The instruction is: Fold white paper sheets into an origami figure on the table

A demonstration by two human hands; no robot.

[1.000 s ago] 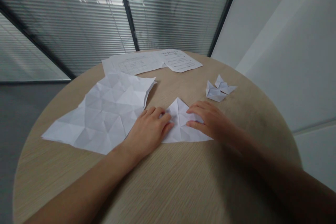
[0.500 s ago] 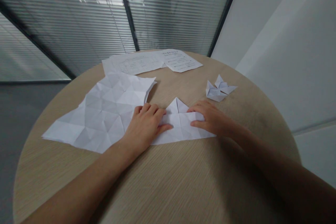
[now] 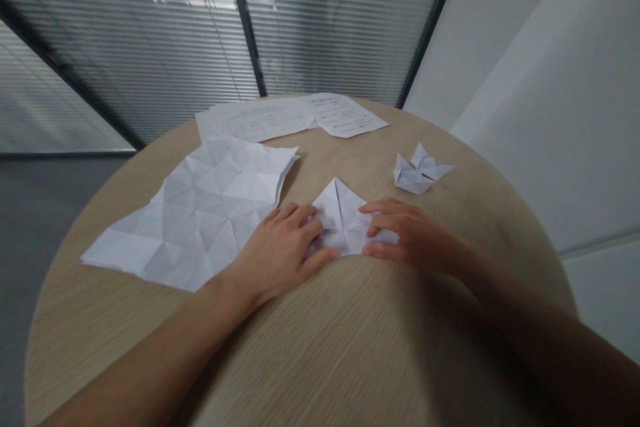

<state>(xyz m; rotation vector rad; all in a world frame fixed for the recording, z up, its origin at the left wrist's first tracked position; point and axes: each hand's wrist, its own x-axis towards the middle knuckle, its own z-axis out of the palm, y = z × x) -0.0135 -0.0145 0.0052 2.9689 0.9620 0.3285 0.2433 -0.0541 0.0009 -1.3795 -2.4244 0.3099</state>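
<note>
A white folded paper (image 3: 340, 213) lies in front of me, its pointed top facing away and a crease running down its middle. My left hand (image 3: 290, 240) grips its left side, fingers curled over the paper and thumb along the bottom edge. On the right side, my right hand (image 3: 400, 230) holds the paper between bent fingers and thumb. Both hands partly hide its side corners.
Large creased white sheets (image 3: 200, 213) lie to the left, close to my left hand. Printed papers (image 3: 300, 117) rest at the far edge of the round wooden table (image 3: 320, 347). A small folded paper piece (image 3: 420, 170) sits beyond my right hand.
The wide flat strip along the paper's near side no longer shows, and more of the pointed part is visible. Both hands have shifted slightly toward me, still on the paper.
</note>
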